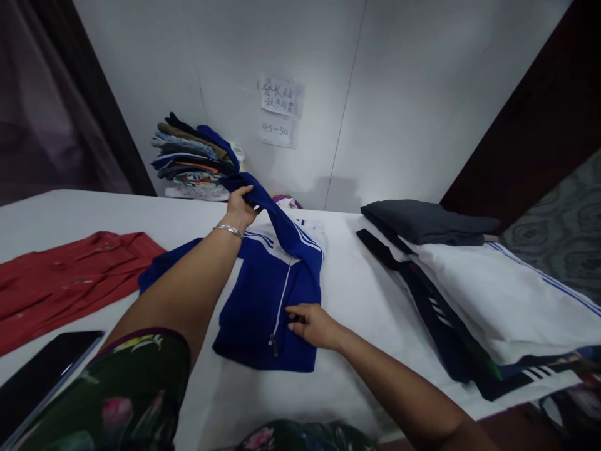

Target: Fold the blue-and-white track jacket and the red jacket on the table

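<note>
A blue zip-up jacket (258,300) with a white upper part and blue stripes lies front up on the white table. My left hand (241,207) is closed around the end of one blue sleeve (282,222), which it lifts above the collar and across the jacket's shoulder. The other sleeve (171,260) stretches out to the left, partly behind my forearm. My right hand (312,324) rests on the jacket's front beside the zipper (284,294), with its fingers bent and the thumb and index finger apart. Below it, the zipper pull hangs near the hem.
A red garment (89,269) lies flat at the left, with a dark phone (49,369) nearer me. Folded clothes (192,153) are stacked at the back left. Another clothes pile (469,282) covers the table's right side. Paper signs (282,100) hang on the wall.
</note>
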A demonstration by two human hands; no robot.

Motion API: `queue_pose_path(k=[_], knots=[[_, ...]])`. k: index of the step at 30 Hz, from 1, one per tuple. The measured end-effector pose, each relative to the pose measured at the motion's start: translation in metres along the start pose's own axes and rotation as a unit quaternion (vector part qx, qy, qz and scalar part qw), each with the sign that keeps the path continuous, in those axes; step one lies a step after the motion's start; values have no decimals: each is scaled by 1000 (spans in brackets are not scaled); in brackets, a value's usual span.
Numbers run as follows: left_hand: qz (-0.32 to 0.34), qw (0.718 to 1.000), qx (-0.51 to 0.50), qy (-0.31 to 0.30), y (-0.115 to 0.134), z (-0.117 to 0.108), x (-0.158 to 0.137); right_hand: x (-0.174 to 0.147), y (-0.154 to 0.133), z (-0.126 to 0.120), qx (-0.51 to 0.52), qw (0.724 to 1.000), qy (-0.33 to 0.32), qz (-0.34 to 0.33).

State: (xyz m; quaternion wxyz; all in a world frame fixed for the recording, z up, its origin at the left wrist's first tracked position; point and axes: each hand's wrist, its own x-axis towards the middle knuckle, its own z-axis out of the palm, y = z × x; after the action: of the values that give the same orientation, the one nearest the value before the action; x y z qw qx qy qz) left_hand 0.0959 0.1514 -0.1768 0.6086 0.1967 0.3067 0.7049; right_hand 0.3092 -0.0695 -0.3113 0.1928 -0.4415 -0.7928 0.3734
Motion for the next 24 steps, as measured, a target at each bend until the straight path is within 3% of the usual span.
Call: queue_pose_path(k=[6,13,17,21,24], knots=[[10,999,-31,-38,8,2,5,-6,-17,2,-57,997,-1,-52],[15,990,-8,-137,1,54,3,-2,-17,1,-62,997,3,-44],[38,989,5,-142,1,74,10,0,-19,9,-55,997,7,-49],[49,995,25,-83,16,60,22,-1,-13,14,8,997,2,-73],[41,995,53,-76,30,35,22,7,1,0,112,989,69,-65]])
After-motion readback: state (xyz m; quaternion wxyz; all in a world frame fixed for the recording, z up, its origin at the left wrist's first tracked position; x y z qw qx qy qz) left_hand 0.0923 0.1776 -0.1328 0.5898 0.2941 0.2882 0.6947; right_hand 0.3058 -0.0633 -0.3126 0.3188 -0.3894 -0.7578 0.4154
